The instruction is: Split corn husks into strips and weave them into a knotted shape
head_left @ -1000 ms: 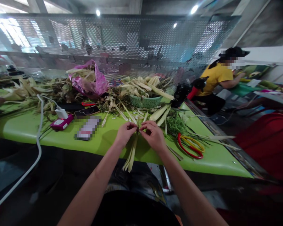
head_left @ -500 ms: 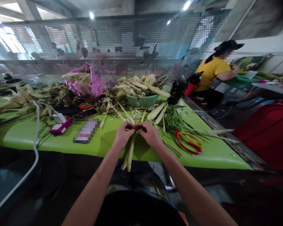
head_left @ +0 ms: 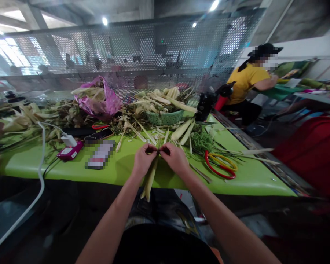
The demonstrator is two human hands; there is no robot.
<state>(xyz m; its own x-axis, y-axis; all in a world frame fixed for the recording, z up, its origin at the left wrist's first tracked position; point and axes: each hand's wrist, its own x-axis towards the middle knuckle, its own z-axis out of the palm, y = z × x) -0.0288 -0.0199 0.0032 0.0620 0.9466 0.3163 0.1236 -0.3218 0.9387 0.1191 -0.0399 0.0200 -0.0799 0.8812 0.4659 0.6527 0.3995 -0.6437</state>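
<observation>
In the head view my left hand (head_left: 145, 158) and my right hand (head_left: 173, 158) meet over the table's front edge. Both are closed, thumbs and fingertips pinching the upper end of a pale yellow-green plant stalk (head_left: 151, 176). Its split lower end hangs past the edge above my lap. What exactly lies between the fingertips is small and partly hidden. Just beyond my right hand are pale husks (head_left: 183, 130) and a clump of fine green strands (head_left: 201, 141). To its right lie scissors with red and yellow loop handles (head_left: 208, 161).
A green basket (head_left: 165, 118) heaped with husks stands behind, beside a purple plastic bag (head_left: 110, 101) of dry leaves. Left are a phone (head_left: 100, 156), a pink power device (head_left: 70, 151) and a white cable (head_left: 42, 157). Someone in yellow (head_left: 243, 82) sits at the right.
The stalk's hanging end has turned slightly and swung a little left between my fingers. Both hands stay pinched at nearly the same spot. The view has shifted slightly.
</observation>
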